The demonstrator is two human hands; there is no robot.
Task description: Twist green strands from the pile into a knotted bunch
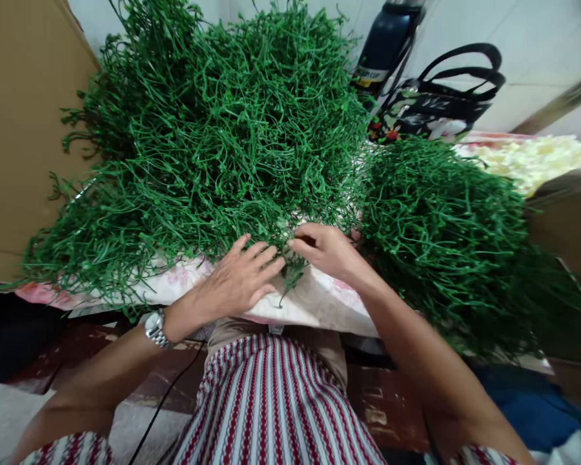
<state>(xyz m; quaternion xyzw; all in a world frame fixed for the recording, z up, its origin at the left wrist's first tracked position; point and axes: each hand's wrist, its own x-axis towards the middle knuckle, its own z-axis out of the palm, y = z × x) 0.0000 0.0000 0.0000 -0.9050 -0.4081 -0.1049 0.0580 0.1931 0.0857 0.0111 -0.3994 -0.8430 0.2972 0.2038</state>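
A big heap of thin green stems with small branching tips (252,116), which look like artificial plant stems, spreads across the table before me. My left hand (242,274), a silver watch on its wrist, lies at the heap's front edge with fingers stretched and slightly apart. Close beside it, my right hand (326,252) is closed in a pinch at a small green sprig (293,272). This sprig hangs between my hands over the floral tablecloth (329,300). My right fingertips partly hide what they grip.
A second green heap (450,239) sits to the right. Behind it stand a dark blue bottle (387,42) and a black floral bag (426,110). Pale yellow petal-like pieces (537,158) lie at far right. Cardboard (29,129) rises on the left, and a cardboard box (569,219) stands right.
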